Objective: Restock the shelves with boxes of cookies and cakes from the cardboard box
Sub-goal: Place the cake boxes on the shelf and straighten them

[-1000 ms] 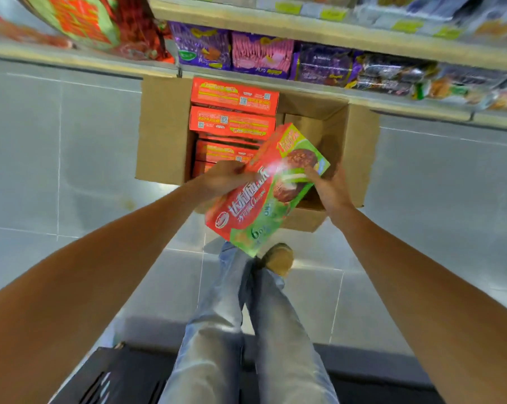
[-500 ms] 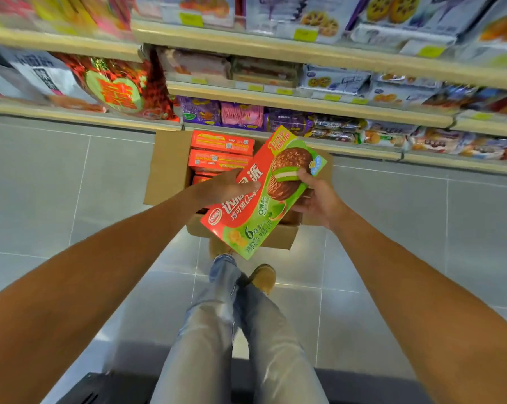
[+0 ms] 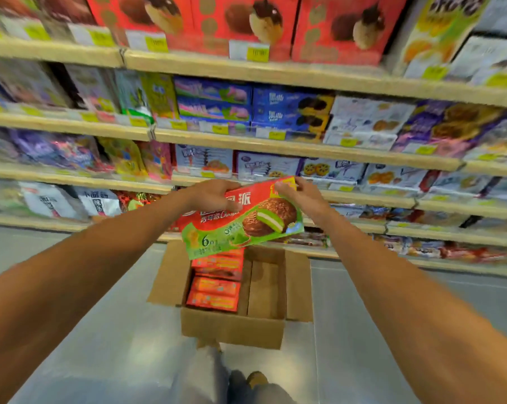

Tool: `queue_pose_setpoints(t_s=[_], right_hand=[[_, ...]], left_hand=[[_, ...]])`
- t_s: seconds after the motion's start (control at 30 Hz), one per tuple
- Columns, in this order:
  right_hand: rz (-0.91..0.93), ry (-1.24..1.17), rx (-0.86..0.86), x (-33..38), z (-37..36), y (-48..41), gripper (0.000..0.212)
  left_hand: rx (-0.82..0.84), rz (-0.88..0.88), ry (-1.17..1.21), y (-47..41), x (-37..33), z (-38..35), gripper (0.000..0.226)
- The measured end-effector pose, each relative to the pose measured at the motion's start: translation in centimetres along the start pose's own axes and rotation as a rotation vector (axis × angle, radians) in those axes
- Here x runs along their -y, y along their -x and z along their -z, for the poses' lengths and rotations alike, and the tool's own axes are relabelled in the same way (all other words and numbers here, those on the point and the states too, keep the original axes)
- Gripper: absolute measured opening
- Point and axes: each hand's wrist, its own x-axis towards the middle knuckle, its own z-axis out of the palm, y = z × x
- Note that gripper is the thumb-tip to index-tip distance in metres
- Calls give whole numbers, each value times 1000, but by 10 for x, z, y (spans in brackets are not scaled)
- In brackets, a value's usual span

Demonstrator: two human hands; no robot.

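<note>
I hold a flat red and green cake box (image 3: 240, 220) with a chocolate pie picture, raised in front of the shelves (image 3: 275, 147). My left hand (image 3: 211, 196) grips its upper left edge and my right hand (image 3: 301, 196) grips its upper right corner. Below it, on the floor, an open cardboard box (image 3: 231, 328) holds several red boxes (image 3: 215, 284) stacked along its left side; its right side shows bare cardboard.
Several shelf tiers full of cookie and cake boxes and snack bags fill the upper view, with large red boxes (image 3: 246, 21) on the top tier. Grey tiled floor (image 3: 86, 330) lies around the carton. My legs and a shoe (image 3: 256, 380) stand just behind it.
Both hands have lifted the cake box from above the carton up to shelf height and turned it more level. My view has tilted up, showing more shelf tiers.
</note>
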Motion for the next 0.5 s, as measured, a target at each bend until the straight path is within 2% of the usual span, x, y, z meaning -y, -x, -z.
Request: queue_pose_setpoints(t_s=[0.13,0.27,0.33,0.43,0.5], right_hand=[[131,-75,6,77,25,17,40],[303,-149,-187,150,44,29,22],[358,-211,-259,189,53,35,19],[434,-287,-316,235,66,38,29],[457,-320,-368,262,74,34,34]], left_hand=[[-107,-110,61,27,-36,59,49],[-250,-156,46,61,-76,125,50],[-416,-202,-73,76,-94,158,57],[-786,-104,-366,89,-106,202,70],[-963,-62,-370,95,-107,226,80]])
